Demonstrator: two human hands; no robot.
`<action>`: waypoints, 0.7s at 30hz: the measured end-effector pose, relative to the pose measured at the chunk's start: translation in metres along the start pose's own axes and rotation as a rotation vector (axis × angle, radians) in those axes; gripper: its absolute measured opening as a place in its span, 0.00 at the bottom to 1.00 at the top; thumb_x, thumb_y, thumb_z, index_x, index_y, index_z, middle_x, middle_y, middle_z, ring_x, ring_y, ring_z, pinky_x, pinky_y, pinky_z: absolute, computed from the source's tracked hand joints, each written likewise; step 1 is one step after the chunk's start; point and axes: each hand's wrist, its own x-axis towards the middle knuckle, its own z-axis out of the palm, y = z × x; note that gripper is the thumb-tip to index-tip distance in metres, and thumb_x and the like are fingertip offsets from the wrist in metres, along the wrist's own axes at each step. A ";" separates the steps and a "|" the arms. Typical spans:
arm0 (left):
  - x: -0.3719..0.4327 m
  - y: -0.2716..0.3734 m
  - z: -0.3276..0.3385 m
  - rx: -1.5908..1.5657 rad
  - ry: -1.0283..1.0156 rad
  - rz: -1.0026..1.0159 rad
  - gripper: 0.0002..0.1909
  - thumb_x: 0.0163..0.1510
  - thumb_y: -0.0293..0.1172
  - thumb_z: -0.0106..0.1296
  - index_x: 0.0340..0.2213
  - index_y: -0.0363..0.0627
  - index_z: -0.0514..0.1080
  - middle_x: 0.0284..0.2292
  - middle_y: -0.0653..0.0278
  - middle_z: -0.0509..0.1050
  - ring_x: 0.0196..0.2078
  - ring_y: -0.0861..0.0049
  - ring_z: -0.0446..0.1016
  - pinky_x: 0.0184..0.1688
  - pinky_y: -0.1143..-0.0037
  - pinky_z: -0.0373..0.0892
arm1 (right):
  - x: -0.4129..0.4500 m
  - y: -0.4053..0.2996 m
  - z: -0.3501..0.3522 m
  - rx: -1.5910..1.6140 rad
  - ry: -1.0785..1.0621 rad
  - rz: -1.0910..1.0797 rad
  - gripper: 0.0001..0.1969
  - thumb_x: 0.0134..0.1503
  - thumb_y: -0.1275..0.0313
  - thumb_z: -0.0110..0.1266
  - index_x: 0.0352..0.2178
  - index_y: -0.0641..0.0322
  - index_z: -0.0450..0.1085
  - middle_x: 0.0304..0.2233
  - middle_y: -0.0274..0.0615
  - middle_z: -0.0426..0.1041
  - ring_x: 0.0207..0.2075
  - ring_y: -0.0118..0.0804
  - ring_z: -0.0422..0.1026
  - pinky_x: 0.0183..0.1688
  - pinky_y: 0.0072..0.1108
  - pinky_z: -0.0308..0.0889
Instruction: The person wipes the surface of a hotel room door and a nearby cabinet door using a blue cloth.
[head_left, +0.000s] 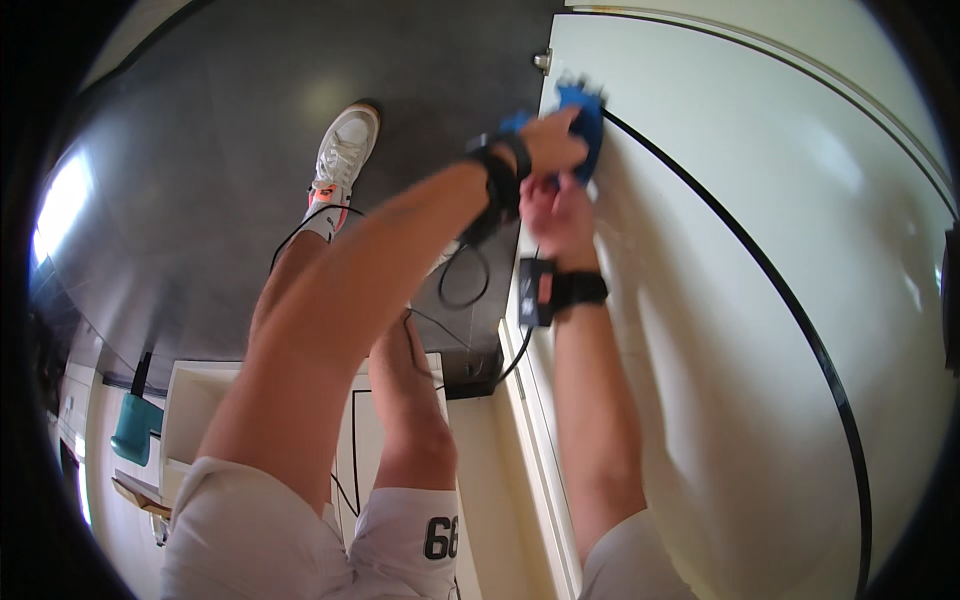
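Observation:
A bunched blue cloth (589, 142) is at the edge of a white door (720, 360), near its far corner. My left hand (553, 141) reaches across from the left and grips the cloth, part of which sticks out past the fingers. Just below it is my right hand (556, 214), its fingers curled up close to the cloth's lower end. Blur hides whether those fingers pinch the cloth. Both wrists wear black straps, and a small box (535, 292) with a cable is on the right one.
A black strip (750, 232) runs along the door, and a metal latch (542, 61) juts from its edge. Loose black cable (463, 306) loops beside my legs over the dark floor (225, 142). Behind me are a white cabinet (202, 371) and a teal object (133, 429).

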 end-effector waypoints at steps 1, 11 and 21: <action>0.021 0.014 -0.027 -0.040 0.044 0.044 0.39 0.44 0.41 0.52 0.57 0.38 0.60 0.37 0.42 0.76 0.39 0.55 0.77 0.41 0.67 0.72 | 0.011 -0.008 0.031 -0.016 -0.028 0.008 0.10 0.63 0.67 0.48 0.45 0.57 0.67 0.38 0.34 0.72 0.41 0.31 0.71 0.46 0.25 0.68; 0.068 0.024 -0.052 0.218 0.208 0.184 0.39 0.43 0.41 0.53 0.55 0.35 0.60 0.43 0.38 0.73 0.44 0.49 0.74 0.47 0.65 0.70 | 0.059 -0.007 0.079 -0.139 -0.166 -0.150 0.10 0.63 0.66 0.48 0.41 0.61 0.66 0.39 0.33 0.69 0.44 0.28 0.68 0.53 0.23 0.63; -0.139 -0.084 0.150 -0.262 -0.421 -0.455 0.43 0.41 0.40 0.52 0.59 0.38 0.55 0.46 0.34 0.70 0.50 0.45 0.70 0.53 0.65 0.67 | -0.052 0.054 -0.217 0.003 0.511 -0.005 0.09 0.63 0.64 0.45 0.42 0.48 0.70 0.37 0.29 0.77 0.37 0.26 0.73 0.41 0.22 0.66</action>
